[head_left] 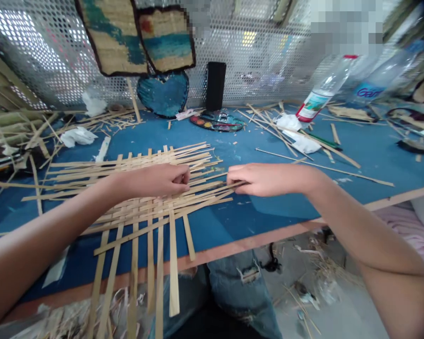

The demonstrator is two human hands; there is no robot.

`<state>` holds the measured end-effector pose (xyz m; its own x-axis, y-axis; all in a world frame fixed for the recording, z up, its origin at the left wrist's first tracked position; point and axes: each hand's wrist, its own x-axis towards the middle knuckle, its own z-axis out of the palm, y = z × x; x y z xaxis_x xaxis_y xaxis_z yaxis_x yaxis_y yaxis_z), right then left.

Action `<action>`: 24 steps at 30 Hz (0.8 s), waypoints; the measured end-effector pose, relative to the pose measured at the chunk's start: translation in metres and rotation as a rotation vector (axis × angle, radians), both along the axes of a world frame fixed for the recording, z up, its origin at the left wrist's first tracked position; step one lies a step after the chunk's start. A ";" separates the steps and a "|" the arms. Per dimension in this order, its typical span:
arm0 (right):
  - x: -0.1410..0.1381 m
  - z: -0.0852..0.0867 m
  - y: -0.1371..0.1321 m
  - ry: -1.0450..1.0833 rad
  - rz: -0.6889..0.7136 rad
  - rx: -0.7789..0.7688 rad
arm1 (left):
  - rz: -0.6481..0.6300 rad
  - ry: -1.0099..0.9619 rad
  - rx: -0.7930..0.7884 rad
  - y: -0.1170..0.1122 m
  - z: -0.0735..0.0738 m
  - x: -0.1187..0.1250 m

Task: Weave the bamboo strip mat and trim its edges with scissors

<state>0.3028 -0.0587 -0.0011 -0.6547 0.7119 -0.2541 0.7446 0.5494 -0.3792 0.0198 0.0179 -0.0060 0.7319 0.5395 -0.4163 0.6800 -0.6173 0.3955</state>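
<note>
A: Where's the weaving, and how many pieces?

B: One woven mat, left of centre on the blue table. Its strips cross too tightly to count, but at least six strip ends hang over the front edge, lower left of the frame.

A: And the hands?

B: Two. The left hand rests on the mat just left of centre, fingers curled in; whether they grip a strip I can't tell. The right hand, at centre, has thumb and fingers pinching one thin strip at the mat's right side.

A: What's around them?

B: One long loose strip right of centre, with more scattered behind it. At upper centre, one paint palette and one upright black phone. Left of those, one blue heart, under two painted panels.

A: Bottles?

B: Two, upper right: a red-capped bottle, tilted in view, and a larger bottle beside it.

A: Tissues?

B: Two white tissues at upper left; near the red-capped bottle lies a crumpled white heap, one piece or two, I can't tell.
</note>
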 end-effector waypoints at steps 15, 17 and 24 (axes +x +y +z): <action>0.245 0.016 -0.109 -0.059 -1.177 0.505 | -0.218 -0.176 0.433 -0.013 -0.019 0.016; 0.244 0.003 -0.087 0.023 -1.180 0.566 | -0.253 -0.196 0.453 -0.017 -0.038 0.022; 0.272 -0.011 -0.006 0.185 -1.237 0.786 | -0.200 -0.170 0.454 -0.017 -0.056 0.024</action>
<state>0.5747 -0.0645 -0.0117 0.4784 0.7418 0.4700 0.8576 -0.2796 -0.4317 0.0436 0.0010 -0.0622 0.8762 0.4804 -0.0391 0.4804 -0.8638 0.1521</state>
